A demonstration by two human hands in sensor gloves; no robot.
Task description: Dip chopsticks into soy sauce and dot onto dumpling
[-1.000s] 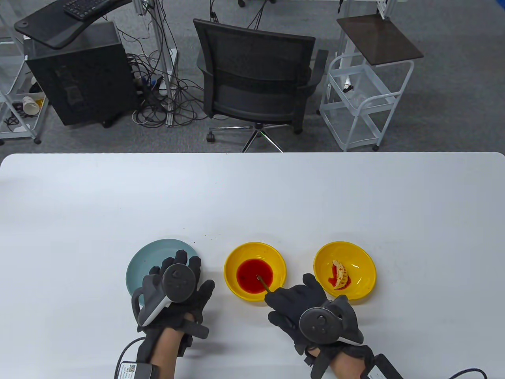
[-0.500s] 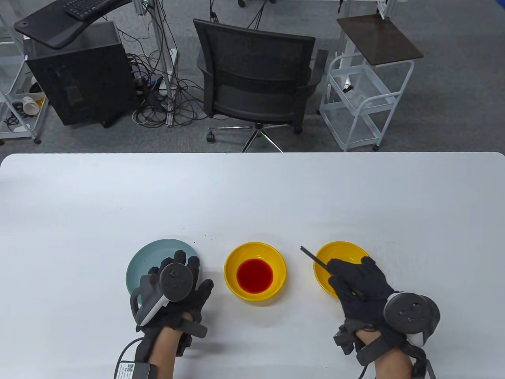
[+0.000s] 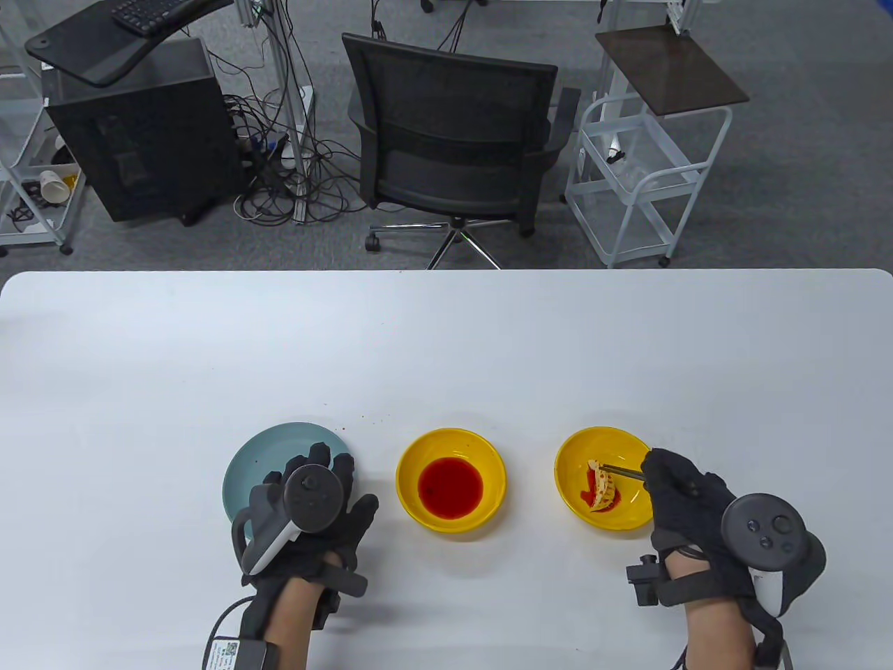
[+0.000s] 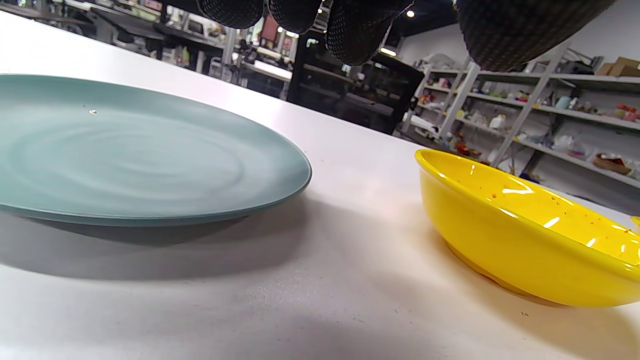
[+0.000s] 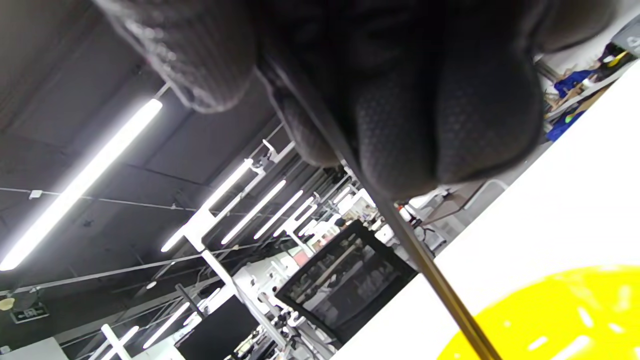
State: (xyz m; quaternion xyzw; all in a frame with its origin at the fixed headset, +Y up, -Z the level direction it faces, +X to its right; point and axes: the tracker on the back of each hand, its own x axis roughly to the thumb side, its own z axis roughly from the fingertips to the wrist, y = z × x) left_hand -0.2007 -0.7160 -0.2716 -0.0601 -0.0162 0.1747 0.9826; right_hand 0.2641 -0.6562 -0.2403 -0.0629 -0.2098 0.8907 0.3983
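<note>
The dumpling [image 3: 601, 487] lies in the right-hand yellow bowl [image 3: 631, 515], pale with red sauce smeared on it and pooled beside it on the bowl floor. The chopsticks [image 3: 623, 471] reach in from the right, over the bowl's rim, with their tips at the dumpling's upper end; whether the tips touch it cannot be told. The right hand [image 3: 687, 513] grips the chopsticks at the bowl's right edge, fingers curled closed around the shafts; in the right wrist view the fingertips [image 5: 440, 125] are bunched over the dark chopsticks [image 5: 425, 260], which run down toward the yellow bowl [image 5: 565, 320]. To the left stands a 2nd yellow bowl [image 3: 488, 447] holding the red soy sauce [image 3: 451, 487], apart from the first. Further left is a teal plate [image 3: 279, 443]. The left hand [image 3: 310, 520] rests palm down with fingers spread over the plate's near edge, holding nothing; in the left wrist view its fingertips [image 4: 357, 35] hang above the plate [image 4: 150, 165]. All 3 dishes sit on the white table [image 3: 446, 349].
</note>
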